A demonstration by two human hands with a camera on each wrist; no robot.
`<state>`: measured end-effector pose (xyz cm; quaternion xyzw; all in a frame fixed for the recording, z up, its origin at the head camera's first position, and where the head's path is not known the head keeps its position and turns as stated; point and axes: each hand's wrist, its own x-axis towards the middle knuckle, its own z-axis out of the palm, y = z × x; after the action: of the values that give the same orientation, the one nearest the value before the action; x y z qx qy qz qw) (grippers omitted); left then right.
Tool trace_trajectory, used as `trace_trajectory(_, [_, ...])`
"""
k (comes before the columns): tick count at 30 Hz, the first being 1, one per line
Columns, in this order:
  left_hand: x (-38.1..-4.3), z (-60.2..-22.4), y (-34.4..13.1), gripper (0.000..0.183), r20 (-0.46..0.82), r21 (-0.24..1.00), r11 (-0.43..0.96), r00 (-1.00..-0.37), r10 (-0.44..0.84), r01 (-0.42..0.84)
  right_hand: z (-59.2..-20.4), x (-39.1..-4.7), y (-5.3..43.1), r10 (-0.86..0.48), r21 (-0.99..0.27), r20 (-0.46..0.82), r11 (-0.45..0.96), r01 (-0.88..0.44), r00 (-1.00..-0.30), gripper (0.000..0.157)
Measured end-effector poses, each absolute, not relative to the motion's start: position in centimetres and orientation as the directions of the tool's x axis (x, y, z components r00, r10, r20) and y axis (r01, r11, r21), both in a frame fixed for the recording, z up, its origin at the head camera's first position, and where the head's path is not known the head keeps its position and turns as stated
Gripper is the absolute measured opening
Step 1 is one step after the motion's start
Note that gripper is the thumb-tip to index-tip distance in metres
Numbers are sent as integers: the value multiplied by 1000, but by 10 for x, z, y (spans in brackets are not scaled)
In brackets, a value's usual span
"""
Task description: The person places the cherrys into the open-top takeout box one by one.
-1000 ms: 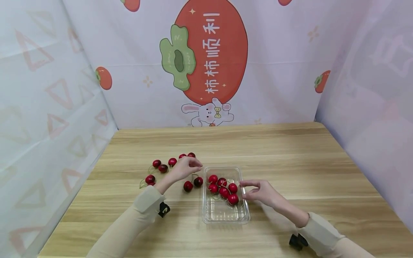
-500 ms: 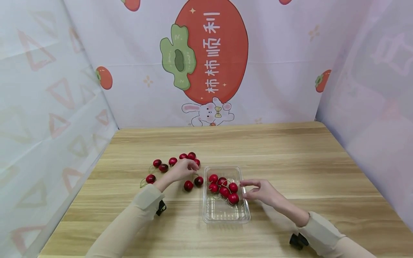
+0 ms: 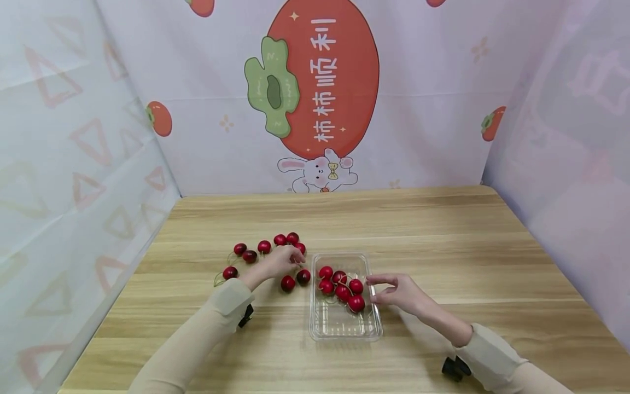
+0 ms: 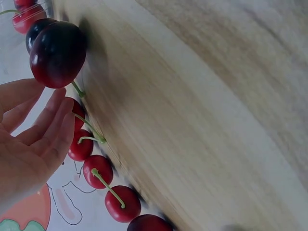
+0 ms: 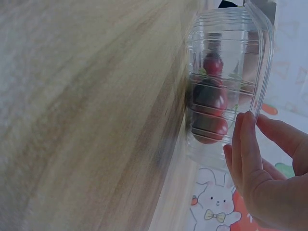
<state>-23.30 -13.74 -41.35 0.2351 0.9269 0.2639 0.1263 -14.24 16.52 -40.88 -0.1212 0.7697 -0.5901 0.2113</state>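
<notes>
My left hand [image 3: 279, 261] reaches over the stems of a pair of cherries [image 3: 287, 283], left of a clear plastic box [image 3: 344, 327]. In the left wrist view a dark cherry [image 4: 57, 55] hides some fingertips of this hand [image 4: 29, 130]; the fingers are loosely bent. Red cherries [image 3: 342, 293] with green stems lie in the far half of the box. My right hand [image 3: 404, 295] pinches the box's right rim; in the right wrist view the rim runs between the thumb and fingers [image 5: 248, 139].
Several more cherries [image 3: 249, 256] lie scattered on the wooden table [image 3: 418, 230] at the left, some singly and some close together. A printed cloth [image 3: 418, 137] stands behind the table and along both sides.
My left hand first drew back leftward from the box's edge, then shifted slightly toward the stems of the cherry pair. The right hand, the box and the cherries stay in place.
</notes>
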Motion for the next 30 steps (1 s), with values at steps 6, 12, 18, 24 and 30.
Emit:
trace_trajectory(6, [-235, -416, -139, 16, -96, 515, 759, -854, 512, 398, -409, -142, 165, -439, -959, -177, 280, 53, -881, 51])
trace_trajectory(12, [-236, -419, -142, 14, -104, 481, 765, -838, 536, 429, -409, -142, 164, -441, -958, -175, 282, 50, -880, 51])
trace_trajectory(18, [-239, -423, -141, 9, -114, 457, 775, -835, 538, 437, -408, -142, 164, -441, -956, -177, 290, 47, -880, 51])
trace_trajectory(24, [-240, -421, -136, 7, -146, 443, 796, -843, 518, 412, -407, -142, 165, -443, -956, -177, 288, 48, -879, 51])
trace_trajectory(30, [-239, -423, -135, 7, -120, 443, 783, -836, 535, 437, -407, -142, 165, -452, -958, -179, 284, 49, -874, 52])
